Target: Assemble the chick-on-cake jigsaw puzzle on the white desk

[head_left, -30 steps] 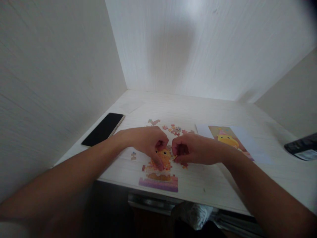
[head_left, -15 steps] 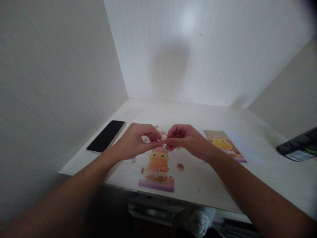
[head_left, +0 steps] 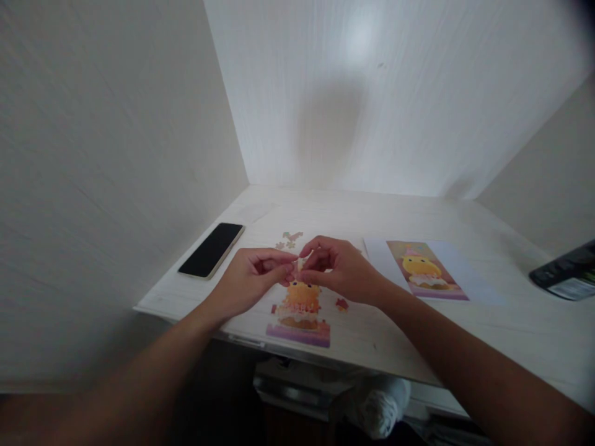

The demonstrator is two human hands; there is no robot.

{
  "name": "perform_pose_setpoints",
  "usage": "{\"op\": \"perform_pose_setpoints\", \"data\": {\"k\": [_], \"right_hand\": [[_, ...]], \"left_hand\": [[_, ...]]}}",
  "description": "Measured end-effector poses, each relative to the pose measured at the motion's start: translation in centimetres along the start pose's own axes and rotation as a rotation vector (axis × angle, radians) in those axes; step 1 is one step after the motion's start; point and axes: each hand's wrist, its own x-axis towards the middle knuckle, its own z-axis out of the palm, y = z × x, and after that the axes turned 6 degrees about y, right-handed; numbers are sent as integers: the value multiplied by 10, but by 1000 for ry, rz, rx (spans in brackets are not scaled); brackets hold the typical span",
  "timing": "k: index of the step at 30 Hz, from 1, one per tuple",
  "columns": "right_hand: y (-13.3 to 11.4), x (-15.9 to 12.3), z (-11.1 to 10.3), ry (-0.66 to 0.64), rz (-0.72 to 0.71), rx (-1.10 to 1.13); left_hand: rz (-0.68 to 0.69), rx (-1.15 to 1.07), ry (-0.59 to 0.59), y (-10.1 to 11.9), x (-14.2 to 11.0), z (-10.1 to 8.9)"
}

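Note:
A partly assembled jigsaw puzzle (head_left: 302, 308) lies near the table's front edge, showing a yellow-orange figure with eyes above a purple strip. At its upper end my left hand (head_left: 260, 275) and my right hand (head_left: 337, 269) meet, fingertips almost touching. Between their bent fingers and thumbs is a small pale pinkish puzzle piece (head_left: 300, 266), partly hidden by the fingertips. The fingers cover the puzzle's top edge. Just right of the puzzle rests a loose reddish piece (head_left: 341, 304). More loose pieces (head_left: 292, 236) lie beyond my left hand.
A printed reference picture (head_left: 421, 271) of the yellow figure lies on white paper to the right. On the left is a black-screened phone (head_left: 212, 249). A dark bottle (head_left: 567, 272) is at the far right. Pale panels (head_left: 325, 124) enclose the table.
Both hands came together from either side of the puzzle to above it, then lowered onto its upper end with the small piece. The view has shifted slightly.

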Motion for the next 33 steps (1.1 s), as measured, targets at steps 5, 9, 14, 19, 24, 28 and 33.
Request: {"op": "perform_pose_setpoints", "data": {"k": [5, 9, 14, 19, 24, 28, 33], "right_hand": [[-9, -4, -7, -93, -137, -575], [-9, -6, -6, -266, -125, -642], [-8, -4, -4, -282, -90, -627], [-6, -4, -5, -266, -78, -622], [-4, -5, -5, -259, -93, -637], [-4, -5, -5, -263, -111, -638], [-5, -6, -6, -269, -115, -628]], "left_hand": [[99, 361, -54, -8, 0, -20], [88, 464, -84, -15, 0, -26], [126, 581, -161, -20, 2, -22], [234, 702, -228, -19, 0, -19], [257, 747, -154, -19, -9, -17], [322, 767, -183, -21, -15, -18], [340, 755, -152, -26, -15, -18]]}}
